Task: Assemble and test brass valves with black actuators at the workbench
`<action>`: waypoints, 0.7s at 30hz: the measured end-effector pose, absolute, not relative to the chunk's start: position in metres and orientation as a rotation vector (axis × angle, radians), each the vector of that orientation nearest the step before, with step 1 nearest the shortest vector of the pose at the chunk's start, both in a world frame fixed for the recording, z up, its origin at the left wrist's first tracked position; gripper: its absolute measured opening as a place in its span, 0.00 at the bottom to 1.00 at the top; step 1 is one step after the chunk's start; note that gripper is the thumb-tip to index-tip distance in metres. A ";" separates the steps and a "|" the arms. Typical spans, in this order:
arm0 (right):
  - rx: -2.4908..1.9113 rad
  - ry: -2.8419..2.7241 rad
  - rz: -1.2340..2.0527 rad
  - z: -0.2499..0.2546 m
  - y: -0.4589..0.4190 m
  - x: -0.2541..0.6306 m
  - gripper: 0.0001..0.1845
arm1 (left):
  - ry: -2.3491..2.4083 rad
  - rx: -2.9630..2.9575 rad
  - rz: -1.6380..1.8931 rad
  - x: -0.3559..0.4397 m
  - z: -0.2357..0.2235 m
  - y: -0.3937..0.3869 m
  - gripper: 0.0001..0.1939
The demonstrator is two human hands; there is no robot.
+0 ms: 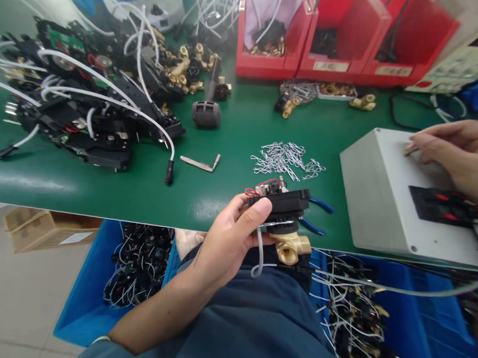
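My left hand is closed around a motorised valve, a black actuator housing with red wires on top and a brass valve body below. A white cable hangs from it, and a thin metal pin lies across the joint. At the grey control box, my right hand pinches a small metal switch lever on the upper face. Below that hand, a black connector panel with red parts is fixed to the box. Blue-handled pliers lie partly behind the held valve.
Spring clips lie on the green bench, near a rubber mallet and a small metal tool. Cabled actuators crowd the left. Red bins stand behind. Blue crates sit below the edge.
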State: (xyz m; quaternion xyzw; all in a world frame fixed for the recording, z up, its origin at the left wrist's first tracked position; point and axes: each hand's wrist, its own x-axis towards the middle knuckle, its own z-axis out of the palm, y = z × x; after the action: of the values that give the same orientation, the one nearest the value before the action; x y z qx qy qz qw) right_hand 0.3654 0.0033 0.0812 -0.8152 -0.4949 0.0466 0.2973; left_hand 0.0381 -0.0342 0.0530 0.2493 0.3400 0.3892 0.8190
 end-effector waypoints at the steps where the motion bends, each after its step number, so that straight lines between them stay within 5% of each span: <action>1: -2.189 -1.255 0.158 0.086 0.003 0.356 0.04 | 0.723 0.524 0.822 0.038 0.053 -0.035 0.29; 21: -2.245 -1.129 0.194 0.092 0.004 0.345 0.04 | 0.755 0.554 0.823 0.036 0.055 -0.036 0.29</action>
State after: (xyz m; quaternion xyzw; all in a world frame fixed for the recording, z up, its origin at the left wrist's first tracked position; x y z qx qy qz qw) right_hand 0.3451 0.0044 0.0925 -0.8482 -0.4266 0.0734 0.3054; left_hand 0.0365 -0.0364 0.0555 0.2594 0.3536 0.3855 0.8118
